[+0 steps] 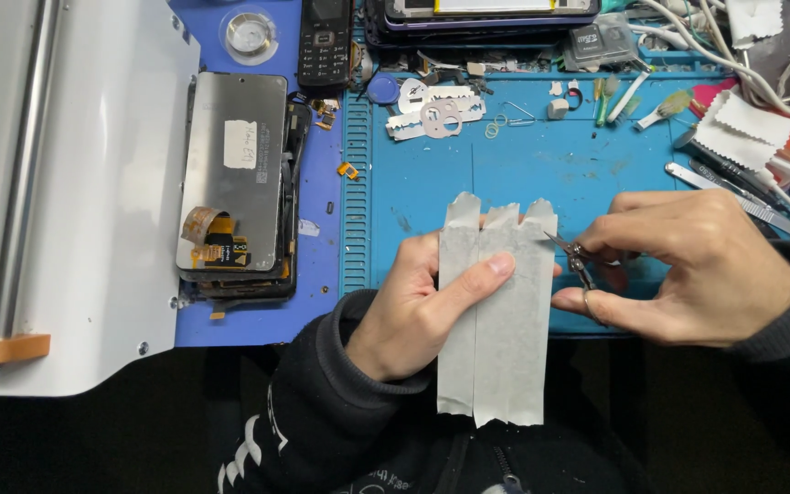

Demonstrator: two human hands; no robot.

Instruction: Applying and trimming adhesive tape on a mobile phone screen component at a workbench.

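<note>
- Left hand (413, 311) holds three overlapped tape strips (494, 311) above the blue mat (523, 165) on the bench, thumb pressed on the front, fingers closed behind.
- Right hand (697, 270) pinches small scissors (576, 256) shut-fisted, tips touching the tape's right edge near the top.
- Tape looks light, thin, floppy and sticky; likely best held flat at mid-length.

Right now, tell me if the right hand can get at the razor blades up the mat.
Probably not freely: the right hand holds small scissors against the tape strips; the razor blades lie uncovered on the blue mat.
</note>
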